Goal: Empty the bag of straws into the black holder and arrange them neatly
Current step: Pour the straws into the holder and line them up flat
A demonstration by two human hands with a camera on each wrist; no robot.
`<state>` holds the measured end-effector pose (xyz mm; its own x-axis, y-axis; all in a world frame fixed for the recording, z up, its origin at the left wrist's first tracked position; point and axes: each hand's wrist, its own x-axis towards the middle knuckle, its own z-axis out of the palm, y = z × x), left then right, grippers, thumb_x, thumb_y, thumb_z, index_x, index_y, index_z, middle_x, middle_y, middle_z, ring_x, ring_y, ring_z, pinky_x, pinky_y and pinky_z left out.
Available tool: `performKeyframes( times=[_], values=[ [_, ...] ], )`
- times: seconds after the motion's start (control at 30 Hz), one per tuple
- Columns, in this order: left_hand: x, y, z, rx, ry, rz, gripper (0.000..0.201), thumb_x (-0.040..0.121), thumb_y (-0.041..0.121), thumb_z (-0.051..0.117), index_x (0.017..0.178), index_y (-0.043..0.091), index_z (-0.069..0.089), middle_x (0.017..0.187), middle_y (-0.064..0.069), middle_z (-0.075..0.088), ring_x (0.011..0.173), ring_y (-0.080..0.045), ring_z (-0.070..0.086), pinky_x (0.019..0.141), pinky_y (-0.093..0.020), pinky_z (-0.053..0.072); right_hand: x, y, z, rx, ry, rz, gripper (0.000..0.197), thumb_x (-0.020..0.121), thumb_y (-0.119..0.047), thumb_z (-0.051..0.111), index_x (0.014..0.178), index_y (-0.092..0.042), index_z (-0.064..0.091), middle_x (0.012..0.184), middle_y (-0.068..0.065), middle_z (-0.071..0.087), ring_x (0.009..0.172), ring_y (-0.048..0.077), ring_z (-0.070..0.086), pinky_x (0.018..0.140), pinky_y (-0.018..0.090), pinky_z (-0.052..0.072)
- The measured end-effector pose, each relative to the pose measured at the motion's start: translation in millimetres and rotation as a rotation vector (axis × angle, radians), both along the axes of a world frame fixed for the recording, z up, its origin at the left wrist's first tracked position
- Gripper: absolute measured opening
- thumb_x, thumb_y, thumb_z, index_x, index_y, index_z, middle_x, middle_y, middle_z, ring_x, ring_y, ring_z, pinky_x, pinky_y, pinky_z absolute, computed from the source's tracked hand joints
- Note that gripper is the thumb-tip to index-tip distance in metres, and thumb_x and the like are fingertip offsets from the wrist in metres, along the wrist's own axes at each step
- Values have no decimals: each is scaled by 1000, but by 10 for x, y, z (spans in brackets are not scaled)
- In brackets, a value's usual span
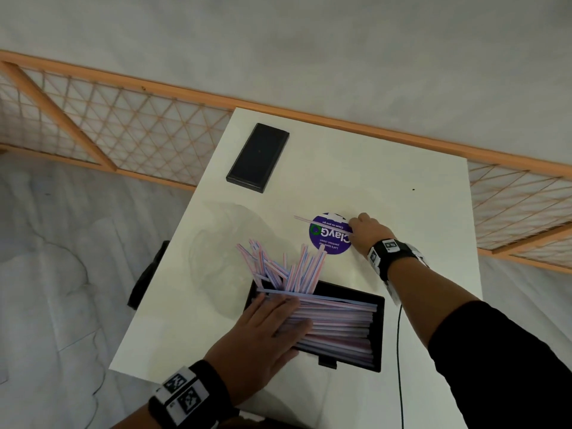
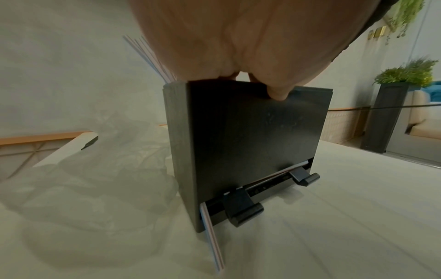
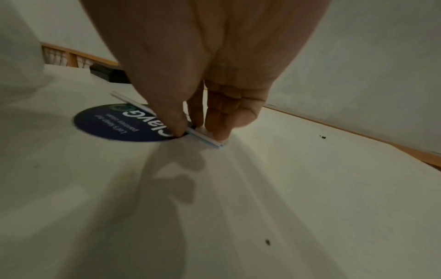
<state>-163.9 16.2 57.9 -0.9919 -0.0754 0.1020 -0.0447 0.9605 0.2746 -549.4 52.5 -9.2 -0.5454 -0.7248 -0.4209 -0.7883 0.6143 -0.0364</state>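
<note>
The black holder (image 1: 379,329) stands at the table's near edge, filled with red-and-blue striped straws (image 1: 337,323) lying lengthwise. More straws (image 1: 278,267) stick up crooked over its far left corner. My left hand (image 1: 269,329) lies flat on the straws at the holder's left end, its thumb (image 2: 276,94) hanging over the front wall of the holder (image 2: 250,141). One straw (image 2: 213,239) pokes out of the bottom slot. My right hand (image 1: 368,233) (image 3: 193,130) pinches one end of a stray straw (image 1: 312,222) (image 3: 210,141) lying on the table. The empty clear bag (image 1: 223,243) (image 2: 107,169) lies left of the holder.
The stray straw crosses a round purple sticker (image 1: 329,239) (image 3: 114,122) on the white table (image 1: 418,212). A black lid (image 1: 258,157) (image 3: 105,73) lies at the far left corner. A thin black cable (image 1: 400,351) hangs by my right arm. A wooden lattice rail (image 1: 123,125) runs behind the table.
</note>
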Motion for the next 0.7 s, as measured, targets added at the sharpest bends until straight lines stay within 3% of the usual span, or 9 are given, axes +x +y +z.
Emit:
performKeyframes(
  times=[0.23, 0.33, 0.43, 0.47, 0.6, 0.63, 0.7],
  values=[
    [-2, -3, 25, 1, -25, 2, 49, 106, 46, 46, 152, 29, 44, 158, -8, 42, 149, -28, 35, 119, -55, 31, 166, 273, 129, 22, -20, -26, 26, 102, -27, 41, 117, -13, 57, 115, 11, 60, 98, 32, 63, 82, 37, 49],
    [-25, 11, 61, -22, -48, 13, 50, 104, 45, 46, 151, 30, 44, 155, -9, 45, 145, -30, 41, 118, -54, 34, 245, 517, 507, -159, -84, -115, 14, 98, -29, 50, 99, -17, 56, 96, 9, 68, 77, 28, 60, 68, 35, 48],
    [-60, 51, 82, -26, -52, 20, 48, 102, 44, 48, 148, 29, 48, 152, -9, 49, 141, -31, 45, 114, -55, 38, 453, 820, 1096, -429, -127, -122, 5, 93, -25, 60, 91, -25, 56, 84, -4, 66, 60, 8, 53, 59, 30, 42],
    [-80, 59, 82, -25, -56, 20, 48, 102, 44, 48, 147, 29, 49, 151, -9, 49, 140, -30, 45, 113, -55, 40, 559, 923, 1299, -516, -134, -110, 6, 92, -23, 61, 89, -26, 57, 82, -8, 63, 56, 7, 52, 56, 26, 39],
    [-180, 33, 112, 41, -50, 21, 47, 100, 47, 50, 145, 32, 50, 151, -7, 49, 141, -28, 43, 113, -55, 40, 1056, 1278, 1870, -655, -176, -30, 6, 88, -22, 61, 89, -27, 57, 75, -14, 55, 58, 8, 51, 54, 11, 33],
    [-184, 24, 130, 71, -34, 19, 48, 99, 47, 52, 145, 32, 50, 151, -7, 48, 141, -28, 43, 114, -55, 38, 1175, 1343, 1892, -625, -179, 1, 5, 89, -25, 60, 90, -28, 57, 77, -15, 55, 60, 4, 52, 57, 11, 35],
    [-166, -9, 185, 134, 17, 11, 50, 99, 48, 56, 145, 31, 52, 152, -7, 47, 142, -26, 44, 118, -55, 33, 1383, 1421, 1812, -524, -164, 61, 7, 90, -36, 52, 92, -30, 55, 83, -14, 58, 68, 4, 55, 63, 22, 46]
  ],
)
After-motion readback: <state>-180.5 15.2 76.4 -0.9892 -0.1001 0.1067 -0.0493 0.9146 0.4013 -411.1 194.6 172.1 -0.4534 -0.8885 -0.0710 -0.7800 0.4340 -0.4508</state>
